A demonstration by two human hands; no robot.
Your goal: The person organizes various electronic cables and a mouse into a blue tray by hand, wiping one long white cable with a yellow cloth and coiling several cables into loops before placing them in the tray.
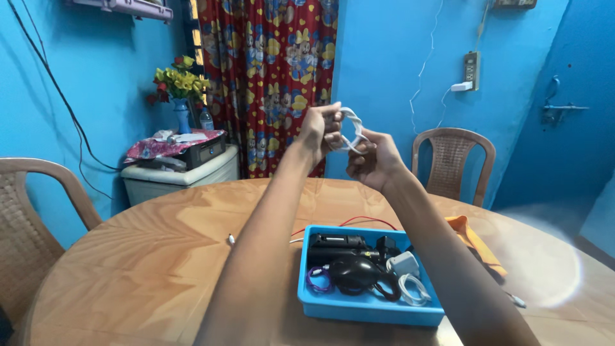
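Both the left hand and right hand, raised above the blue tray, are clamped on a white cable mid-coiling; the next wrap likely requires steady tension.

Bright, even light; lens flare lower right; slight edge distortion.

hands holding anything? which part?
Yes. Left hand and right hand together hold a coiled white cable up over the table, each grip on an opposite side of the coil.

left hand: bare | right hand: bare | forearms: no sleeves
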